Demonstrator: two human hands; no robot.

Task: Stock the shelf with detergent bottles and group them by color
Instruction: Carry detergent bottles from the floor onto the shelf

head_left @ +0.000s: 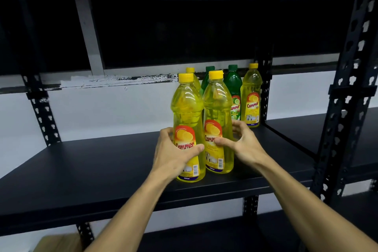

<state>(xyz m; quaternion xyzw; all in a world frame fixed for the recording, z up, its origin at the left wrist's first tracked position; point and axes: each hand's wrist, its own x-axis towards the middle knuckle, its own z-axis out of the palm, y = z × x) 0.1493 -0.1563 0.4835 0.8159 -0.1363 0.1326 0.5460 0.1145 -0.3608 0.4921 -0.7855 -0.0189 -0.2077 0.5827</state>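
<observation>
Black shelf (pixel 102 161); four yellow bottles (pixel 187 120); two green bottles (pixel 234 88); two hands (pixel 173 153)

L hand (pixel 173 153), R hand (pixel 243 141) curled.

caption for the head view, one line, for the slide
Left hand and right hand each grip a yellow bottle on a black shelf, green bottles behind.

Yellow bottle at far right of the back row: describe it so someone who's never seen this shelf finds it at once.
Start at the black shelf and go to its right end, beside the perforated upright. The far-right yellow bottle stands there at the back, right of a green bottle. Unlike the two front yellow bottles, no hand touches it, and green bottles part it from the other yellows.
</observation>
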